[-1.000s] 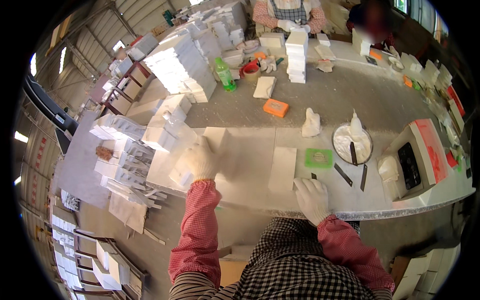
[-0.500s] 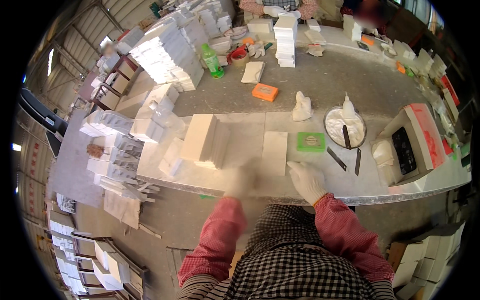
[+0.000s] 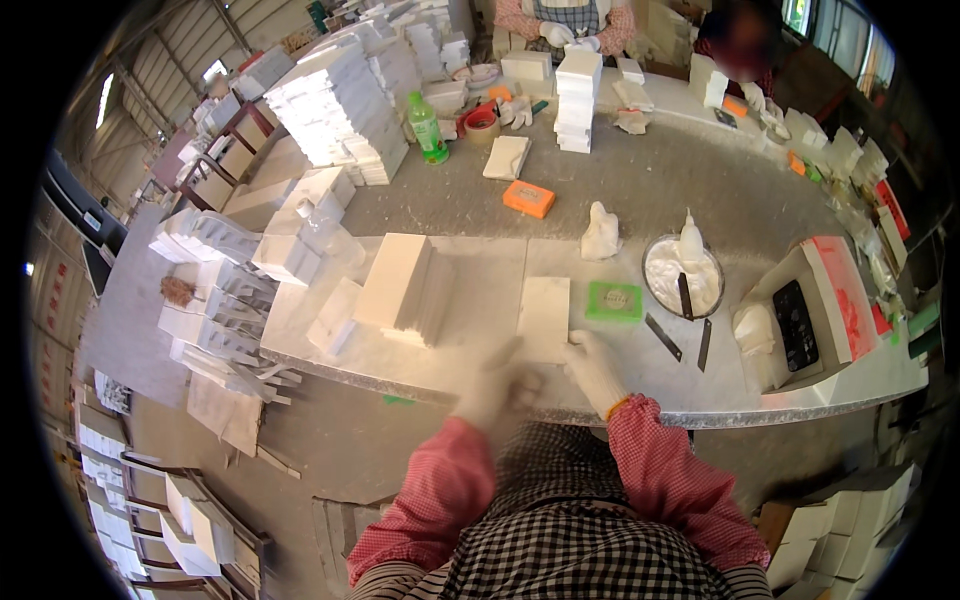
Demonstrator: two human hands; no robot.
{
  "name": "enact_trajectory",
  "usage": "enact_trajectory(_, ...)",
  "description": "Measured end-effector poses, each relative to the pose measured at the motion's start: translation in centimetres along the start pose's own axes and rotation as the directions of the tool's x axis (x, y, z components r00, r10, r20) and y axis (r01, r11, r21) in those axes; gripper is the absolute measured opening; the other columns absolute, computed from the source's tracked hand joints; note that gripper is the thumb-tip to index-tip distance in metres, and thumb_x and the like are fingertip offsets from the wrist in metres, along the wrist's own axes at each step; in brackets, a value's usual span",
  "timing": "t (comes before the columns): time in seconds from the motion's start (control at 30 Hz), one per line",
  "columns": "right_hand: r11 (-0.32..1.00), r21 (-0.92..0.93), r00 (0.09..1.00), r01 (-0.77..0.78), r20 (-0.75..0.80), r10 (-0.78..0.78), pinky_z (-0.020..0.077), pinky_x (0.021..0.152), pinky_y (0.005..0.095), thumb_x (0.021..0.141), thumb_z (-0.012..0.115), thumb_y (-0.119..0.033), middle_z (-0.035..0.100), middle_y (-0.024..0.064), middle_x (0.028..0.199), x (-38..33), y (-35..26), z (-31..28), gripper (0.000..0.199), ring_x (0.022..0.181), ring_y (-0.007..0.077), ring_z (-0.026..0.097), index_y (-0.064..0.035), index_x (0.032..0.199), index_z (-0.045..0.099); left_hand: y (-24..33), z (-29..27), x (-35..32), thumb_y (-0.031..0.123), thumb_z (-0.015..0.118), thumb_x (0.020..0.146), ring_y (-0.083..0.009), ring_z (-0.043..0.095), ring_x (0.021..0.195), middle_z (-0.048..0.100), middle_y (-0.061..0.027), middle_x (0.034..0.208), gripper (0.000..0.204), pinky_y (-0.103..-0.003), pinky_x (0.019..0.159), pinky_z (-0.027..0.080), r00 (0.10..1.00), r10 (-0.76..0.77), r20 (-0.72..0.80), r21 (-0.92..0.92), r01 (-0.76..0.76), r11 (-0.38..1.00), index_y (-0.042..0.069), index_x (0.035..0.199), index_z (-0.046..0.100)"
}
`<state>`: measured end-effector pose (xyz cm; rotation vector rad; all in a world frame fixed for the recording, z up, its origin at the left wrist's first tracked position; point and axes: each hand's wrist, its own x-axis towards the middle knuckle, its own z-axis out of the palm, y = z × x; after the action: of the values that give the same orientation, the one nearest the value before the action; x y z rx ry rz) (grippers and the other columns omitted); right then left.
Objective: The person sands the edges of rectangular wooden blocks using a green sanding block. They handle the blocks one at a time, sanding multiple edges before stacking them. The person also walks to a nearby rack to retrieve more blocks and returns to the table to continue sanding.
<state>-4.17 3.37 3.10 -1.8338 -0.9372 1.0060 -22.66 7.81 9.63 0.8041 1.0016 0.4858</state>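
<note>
A flat white rectangular tile (image 3: 545, 308) lies on the pale work surface in front of me. My right hand (image 3: 597, 375), in a white knit glove, has its fingers bent together at the tile's near right corner, closed on its edge. Just off the tile's near left side is my left hand (image 3: 496, 388), also gloved and smeared by motion, so its fingers cannot be read. A green box (image 3: 614, 301) sits to the right of the tile. Left of it stands a stack of white tiles (image 3: 392, 280).
Right of the green box are a bowl of white paste (image 3: 655, 290) with a squeeze bottle (image 3: 690, 240) and a dark blade, two loose blades (image 3: 664, 338) (image 3: 705, 346), and an open carton (image 3: 845, 290). An orange box (image 3: 528, 199) lies farther back. A co-worker's gloved hands (image 3: 557, 34) show at the far side.
My left hand has shifted slightly right and nearer to me, still blurred. My right hand's fingertips now meet the tile's near right corner. The whole view has shifted a little.
</note>
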Motion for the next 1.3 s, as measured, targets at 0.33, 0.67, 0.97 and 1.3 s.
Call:
enact_trajectory(0.33, 0.869, 0.487, 0.962, -0.084, 0.266, -0.056, 0.0468, 0.076, 0.0232, 0.104, 0.055, -0.024, 0.068, 0.001, 0.103, -1.9, -2.3, -2.6, 0.033, 0.085, 0.0082, 0.058, -0.0013, 0.126, 0.064, -1.2, -0.3, 0.3, 0.026, 0.053, 0.103, -0.0174, 0.059, 0.07, 0.065, -0.0032, 0.083, 0.033, -0.031, 0.061, 0.047, 0.997, -0.076, -0.009, -0.175, 0.074, 0.982, 0.01, 0.132, 0.059)
enact_trajectory(0.67, 0.894, 0.447, 0.941, 0.015, 0.296, -0.163, 0.0491, 0.084, 0.0275, 0.107, 0.053, -0.023, 0.068, 0.0028, 0.112, -4.8, -4.7, -3.0, 0.032, 0.096, 0.0117, 0.062, 0.001, 0.125, 0.063, -0.7, 0.5, -2.0, 0.055, 0.034, 0.106, -0.0276, 0.063, 0.11, 0.056, -0.0118, 0.139, 0.064, -0.044, 0.081, 0.054, 0.997, 0.069, -0.023, -0.142, -0.072, 0.987, 0.014, 0.153, 0.045)
enact_trajectory(0.97, 0.941, 0.338, 0.946, 0.024, 0.296, -0.131, 0.0507, 0.082, 0.027, 0.102, 0.059, -0.021, 0.068, 0.003, 0.106, -7.1, -5.0, -1.8, 0.03, 0.093, 0.0107, 0.061, 0.0025, 0.119, 0.067, -1.3, -0.5, -1.1, 0.053, 0.04, 0.106, -0.0294, 0.065, 0.104, 0.061, -0.0148, 0.126, 0.061, -0.043, 0.079, 0.056, 0.966, 0.214, -0.147, -0.111, -0.232, 0.966, 0.003, 0.138, 0.054)
enact_trajectory(1.3, 0.919, -0.051, 0.89, 0.391, 0.277, -0.363, 0.055, 0.089, 0.0384, 0.089, 0.075, -0.043, 0.071, 0.022, 0.115, -9.1, -4.9, 1.1, 0.055, 0.106, 0.0343, 0.07, -0.0012, 0.125, 0.067, -2.6, -0.2, -1.1, 0.041, 0.045, 0.109, -0.0281, 0.067, 0.098, 0.067, -0.0155, 0.11, 0.05, -0.038, 0.084, 0.057, 0.961, -0.036, -0.274, -0.491, -0.107, 0.865, -0.003, 0.128, 0.058)
